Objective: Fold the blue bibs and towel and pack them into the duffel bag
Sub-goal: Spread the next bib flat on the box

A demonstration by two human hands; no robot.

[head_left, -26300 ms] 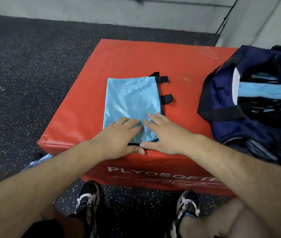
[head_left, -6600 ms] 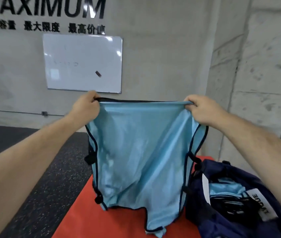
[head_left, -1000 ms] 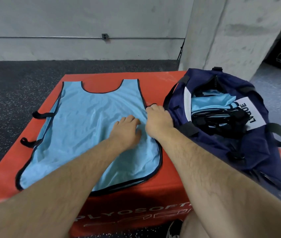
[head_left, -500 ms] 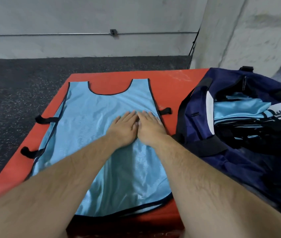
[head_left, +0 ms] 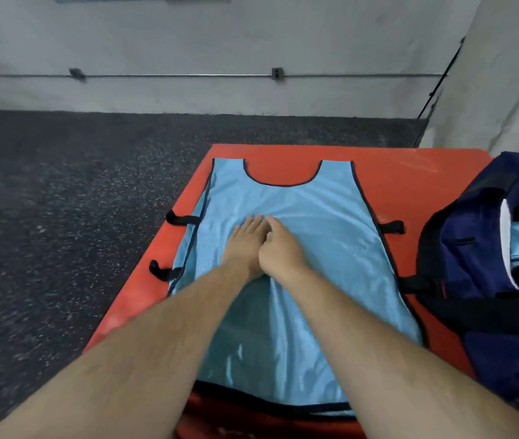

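Both hands are pressing flat, side by side and touching, left hand (head_left: 243, 247) and right hand (head_left: 282, 250), on the blue bib (head_left: 321, 223) lying spread at mid-frame over the red box (head_left: 400, 175). It is probably thin, light, slippery cloth; pinching its bound side edges is looking safest.

One spread bib (head_left: 315, 236), one duffel bag (head_left: 473, 267)

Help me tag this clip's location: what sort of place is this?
Probably a gym: speckled rubber floor, a red padded box under the blue bib, and a navy duffel bag beside it.
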